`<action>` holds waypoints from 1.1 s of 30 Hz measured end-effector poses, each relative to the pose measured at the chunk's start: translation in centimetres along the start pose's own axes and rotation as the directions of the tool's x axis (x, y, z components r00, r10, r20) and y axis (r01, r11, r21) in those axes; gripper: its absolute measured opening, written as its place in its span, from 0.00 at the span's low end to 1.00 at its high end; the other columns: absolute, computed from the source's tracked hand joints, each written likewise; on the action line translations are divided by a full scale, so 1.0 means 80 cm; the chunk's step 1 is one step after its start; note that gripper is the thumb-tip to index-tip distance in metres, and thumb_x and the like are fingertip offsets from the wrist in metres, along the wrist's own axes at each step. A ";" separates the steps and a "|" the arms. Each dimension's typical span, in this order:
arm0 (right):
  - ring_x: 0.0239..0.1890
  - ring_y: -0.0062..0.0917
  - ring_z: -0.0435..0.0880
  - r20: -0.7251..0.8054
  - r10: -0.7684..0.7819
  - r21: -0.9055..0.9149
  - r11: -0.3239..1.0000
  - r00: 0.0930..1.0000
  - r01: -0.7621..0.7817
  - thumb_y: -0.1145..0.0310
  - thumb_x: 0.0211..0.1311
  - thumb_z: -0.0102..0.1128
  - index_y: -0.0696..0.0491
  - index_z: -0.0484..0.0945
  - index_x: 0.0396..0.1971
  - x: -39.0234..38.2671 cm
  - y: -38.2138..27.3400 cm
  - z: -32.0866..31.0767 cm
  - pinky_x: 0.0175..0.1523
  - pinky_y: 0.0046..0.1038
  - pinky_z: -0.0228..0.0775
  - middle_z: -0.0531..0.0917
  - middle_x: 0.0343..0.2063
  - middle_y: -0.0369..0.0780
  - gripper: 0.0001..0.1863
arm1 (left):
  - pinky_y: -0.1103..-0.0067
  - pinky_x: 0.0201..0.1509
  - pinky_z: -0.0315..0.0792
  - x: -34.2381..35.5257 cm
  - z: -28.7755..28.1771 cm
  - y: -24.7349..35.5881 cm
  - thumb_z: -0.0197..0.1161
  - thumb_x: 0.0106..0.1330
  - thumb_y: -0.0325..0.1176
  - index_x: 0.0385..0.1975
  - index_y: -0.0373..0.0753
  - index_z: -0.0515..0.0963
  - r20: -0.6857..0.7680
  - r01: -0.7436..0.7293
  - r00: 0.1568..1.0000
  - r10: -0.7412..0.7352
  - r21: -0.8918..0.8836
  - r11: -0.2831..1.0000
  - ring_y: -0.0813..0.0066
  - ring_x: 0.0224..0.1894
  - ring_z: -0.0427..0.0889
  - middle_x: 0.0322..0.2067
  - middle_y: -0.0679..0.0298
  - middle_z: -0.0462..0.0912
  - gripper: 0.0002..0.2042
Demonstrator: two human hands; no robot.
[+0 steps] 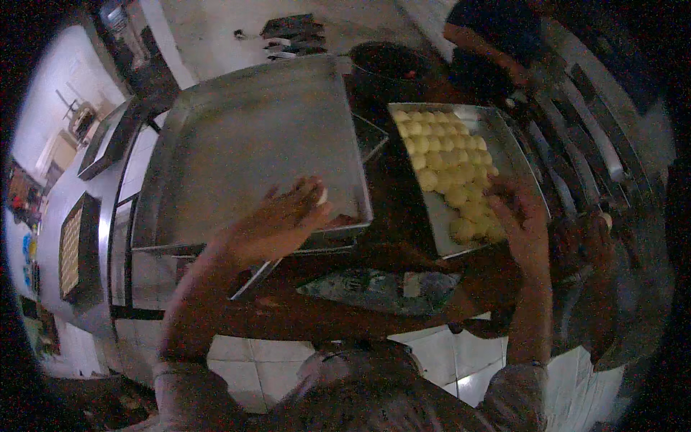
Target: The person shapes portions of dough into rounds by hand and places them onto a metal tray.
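Head view: far left of the left fingers, dark-sided tray [89, 248], pale pieces in rows inside. Large metal tray [266, 129] under and beyond left hand [284, 212]; pale ball [322, 196] at its fingertips, fingers close together, grip cannot be told. Dark pot [389, 59] beyond. Metal tray [497, 126] holds yellow dough balls [450, 155], beside right hand [522, 209]; fingers curled, closure cannot be told.

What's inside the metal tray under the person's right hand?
Pale yellow round pieces fill much of the metal tray, leaving its upper right bare. What lies behind the right hand, and the tray surface beneath the pieces, cannot be seen.
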State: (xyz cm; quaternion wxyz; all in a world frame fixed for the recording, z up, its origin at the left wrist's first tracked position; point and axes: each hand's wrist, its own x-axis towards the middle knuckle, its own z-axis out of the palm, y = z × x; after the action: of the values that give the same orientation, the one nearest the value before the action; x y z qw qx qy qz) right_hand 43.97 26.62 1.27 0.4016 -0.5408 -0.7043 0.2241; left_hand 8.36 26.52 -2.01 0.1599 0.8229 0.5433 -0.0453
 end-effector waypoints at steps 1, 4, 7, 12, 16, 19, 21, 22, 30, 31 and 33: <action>0.41 0.25 0.78 -0.019 0.094 -0.068 0.993 0.995 -0.095 0.71 0.55 0.57 0.56 0.76 0.42 -0.012 0.029 -0.011 0.49 0.28 0.67 0.80 0.38 0.39 0.13 | 0.55 0.66 0.43 0.004 -0.003 0.004 0.27 0.69 0.50 0.62 0.33 0.50 0.029 0.022 0.999 -0.022 0.003 1.000 0.54 0.67 0.46 0.64 0.50 0.48 0.29; 0.38 0.28 0.79 0.077 0.113 -0.348 0.934 0.991 -0.079 0.71 0.55 0.57 0.57 0.79 0.36 -0.022 0.117 -0.016 0.47 0.27 0.68 0.81 0.34 0.42 0.10 | 0.55 0.66 0.43 0.013 0.002 0.000 0.31 0.70 0.44 0.63 0.35 0.48 0.044 -0.082 0.996 0.074 0.236 0.968 0.55 0.67 0.46 0.64 0.50 0.47 0.26; 0.39 0.37 0.79 0.263 0.052 -0.483 0.871 0.963 0.085 0.70 0.53 0.57 0.58 0.79 0.34 -0.007 0.150 0.012 0.46 0.31 0.70 0.80 0.34 0.46 0.10 | 0.54 0.64 0.47 0.012 -0.001 -0.011 0.34 0.69 0.39 0.63 0.38 0.47 0.024 -0.014 1.000 0.011 0.115 0.993 0.54 0.66 0.51 0.64 0.51 0.48 0.24; 0.42 0.40 0.77 0.321 0.162 -0.132 0.983 0.933 -0.125 0.66 0.49 0.60 0.58 0.76 0.39 0.009 0.224 0.079 0.46 0.36 0.69 0.78 0.40 0.48 0.17 | 0.59 0.63 0.53 -0.018 -0.004 -0.004 0.39 0.68 0.37 0.62 0.41 0.54 -0.197 0.041 0.980 -0.012 0.144 0.989 0.52 0.64 0.55 0.65 0.53 0.46 0.22; 0.42 0.38 0.78 0.256 0.146 -0.629 0.776 0.956 0.049 0.63 0.45 0.64 0.57 0.75 0.39 0.019 0.210 0.083 0.46 0.35 0.70 0.78 0.41 0.47 0.20 | 0.67 0.57 0.64 -0.055 -0.040 0.031 0.46 0.67 0.34 0.55 0.38 0.65 -0.760 -0.143 0.649 0.003 -0.118 0.983 0.53 0.58 0.66 0.60 0.52 0.60 0.17; 0.38 0.39 0.79 0.169 0.135 -0.615 0.789 0.976 -0.003 0.63 0.45 0.63 0.54 0.76 0.37 0.025 0.130 0.046 0.43 0.35 0.72 0.78 0.37 0.46 0.18 | 0.71 0.47 0.71 -0.127 -0.007 0.009 0.52 0.64 0.34 0.47 0.37 0.71 -0.568 -0.239 0.782 -0.258 -0.655 0.717 0.58 0.44 0.76 0.44 0.55 0.74 0.13; 0.37 0.40 0.79 0.174 -0.028 -0.539 0.834 0.984 0.119 0.67 0.46 0.61 0.54 0.75 0.37 0.028 0.046 0.014 0.42 0.36 0.73 0.78 0.35 0.46 0.15 | 0.75 0.39 0.73 -0.156 0.022 0.023 0.56 0.62 0.36 0.40 0.37 0.75 -0.406 -0.192 0.845 -0.347 -0.837 0.512 0.64 0.34 0.80 0.31 0.59 0.80 0.12; 0.39 0.40 0.79 0.207 -0.019 -0.422 0.900 0.978 0.107 0.69 0.46 0.62 0.54 0.75 0.37 0.023 -0.018 0.010 0.43 0.36 0.72 0.78 0.37 0.46 0.15 | 0.73 0.42 0.72 -0.162 0.043 0.026 0.59 0.60 0.37 0.42 0.36 0.74 -0.364 -0.101 0.872 -0.326 -0.786 0.610 0.62 0.38 0.79 0.35 0.57 0.79 0.14; 0.42 0.33 0.79 0.812 -0.270 0.257 0.961 0.518 0.099 0.68 0.44 0.68 0.52 0.70 0.47 -0.036 -0.104 0.120 0.47 0.30 0.70 0.80 0.37 0.42 0.27 | 0.66 0.59 0.61 -0.140 0.141 0.095 0.64 0.52 0.33 0.52 0.38 0.68 -0.393 -0.281 0.919 -0.029 -0.703 0.653 0.55 0.54 0.68 0.51 0.51 0.69 0.26; 0.43 0.33 0.79 0.842 -0.250 0.306 0.951 0.478 -0.042 0.65 0.46 0.68 0.52 0.69 0.50 -0.038 -0.083 0.137 0.48 0.31 0.70 0.80 0.39 0.42 0.29 | 0.67 0.57 0.64 -0.148 0.178 0.069 0.62 0.56 0.34 0.49 0.34 0.70 -0.550 -0.382 0.835 -0.015 -0.599 0.704 0.58 0.52 0.72 0.49 0.54 0.72 0.21; 0.48 0.37 0.75 0.782 -0.143 0.066 0.987 0.606 0.147 0.58 0.46 0.67 0.51 0.68 0.52 -0.044 -0.030 0.177 0.52 0.34 0.67 0.76 0.45 0.44 0.31 | 0.70 0.52 0.68 -0.174 0.177 0.047 0.58 0.61 0.36 0.46 0.35 0.71 -0.101 -0.100 0.848 -0.519 -0.995 0.030 0.65 0.47 0.75 0.45 0.59 0.75 0.16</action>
State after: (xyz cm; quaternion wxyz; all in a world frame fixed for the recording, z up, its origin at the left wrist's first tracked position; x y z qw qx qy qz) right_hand 31.47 24.26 -6.23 0.0695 -0.3308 -0.8507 0.4025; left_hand 7.57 8.52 -11.10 0.5367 0.3782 0.5637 0.5012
